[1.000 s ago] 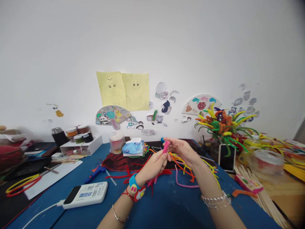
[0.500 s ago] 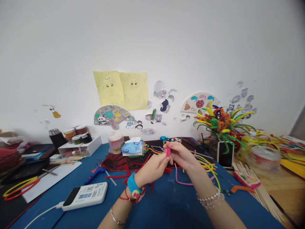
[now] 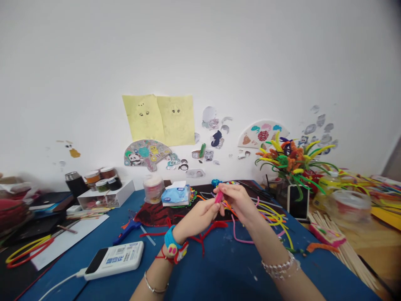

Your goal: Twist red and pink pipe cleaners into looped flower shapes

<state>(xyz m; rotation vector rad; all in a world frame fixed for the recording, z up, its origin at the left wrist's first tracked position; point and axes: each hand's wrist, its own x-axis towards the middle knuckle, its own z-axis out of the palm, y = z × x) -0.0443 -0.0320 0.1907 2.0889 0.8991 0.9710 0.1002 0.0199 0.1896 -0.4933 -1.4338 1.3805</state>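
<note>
Both hands meet above the middle of the table around a short bundle of pink pipe cleaner (image 3: 219, 196). My left hand (image 3: 200, 217) pinches its lower end between thumb and fingers. The fingers of my right hand (image 3: 239, 202) close on its upper part from the other side, hiding some of it. Below my left hand lie red pipe cleaners (image 3: 214, 226), some twisted together. Yellow pipe cleaners (image 3: 275, 215) and a bent purple pipe cleaner (image 3: 239, 240) lie beside my right hand.
A tissue pack (image 3: 177, 194) and a lidded tub (image 3: 153, 189) stand behind my left hand. At left are a blue glue gun (image 3: 128, 232) and a white power bank (image 3: 115, 259) with a cable. A phone (image 3: 297, 202), wooden sticks (image 3: 347, 255) and a pipe-cleaner bouquet (image 3: 291, 161) are at right.
The pink bundle has tilted, its top leaning more to the right. My right-hand fingers have shifted slightly around it. The view has moved a little.
</note>
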